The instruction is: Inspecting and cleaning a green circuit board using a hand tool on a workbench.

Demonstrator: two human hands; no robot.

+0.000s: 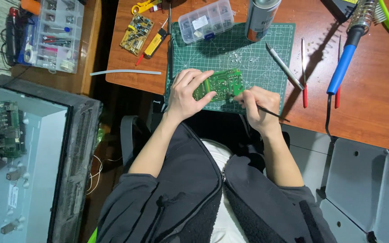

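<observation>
Both hands met over the near edge of a green cutting mat (248, 49) on a reddish-brown wooden tabletop (374, 103), seen from above by a camera on the person's head. Left hand (186, 92) gripped a small green circuit board (219, 85), thumb on one long edge and fingers wrapped over the other, holding it tilted just above the mat. Right hand (258, 107) was clenched around a thin dark tool (271, 112), pinched like a pen, with its tip touching the right end of the board and its handle pointing away to the right. Grey sleeves covered both forearms only near the elbows. On the mat beyond the board stood a metal spray can (261, 18) and a clear plastic parts box (205, 20), with a few tiny clear pieces (235, 56) lying loose between them and the board. To the right of the hands lay a silver craft knife (284, 65) and a slim red-handled screwdriver (303, 72), then a blue-handled soldering iron (344, 65) resting in a coiled wire stand (368, 13). To the far left of the mat sat a second, yellowish circuit board (137, 28) and a yellow tester (155, 42). Lower down on the left, well apart from the hands, an opened flat screen (28, 157) lay with its inner boards exposed, and a clear organiser box (59, 33) sat on a side shelf above it.
</observation>
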